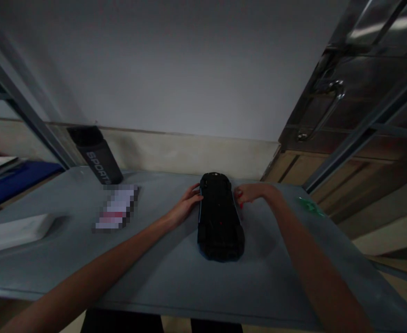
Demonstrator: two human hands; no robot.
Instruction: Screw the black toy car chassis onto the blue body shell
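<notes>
A black toy car [219, 215] lies upside down on the grey tabletop, its dark underside and wheels facing up. My left hand [186, 206] is at the car's left side, gripping its edge with thumb and fingers. On the opposite side, my right hand [248, 193] is curled close beside the car's right edge. A small red object [241, 205] pokes out from under the right fingers; most of it is hidden, and I cannot make out its kind.
To the left stand a dark box marked SPORT [97, 157], a blurred-out phone-like item [116, 208] and a white long object [16, 232]. A green scrap [309, 206] lies at the right. Metal frame posts [366, 132] flank the table [175, 282]; a wall is behind.
</notes>
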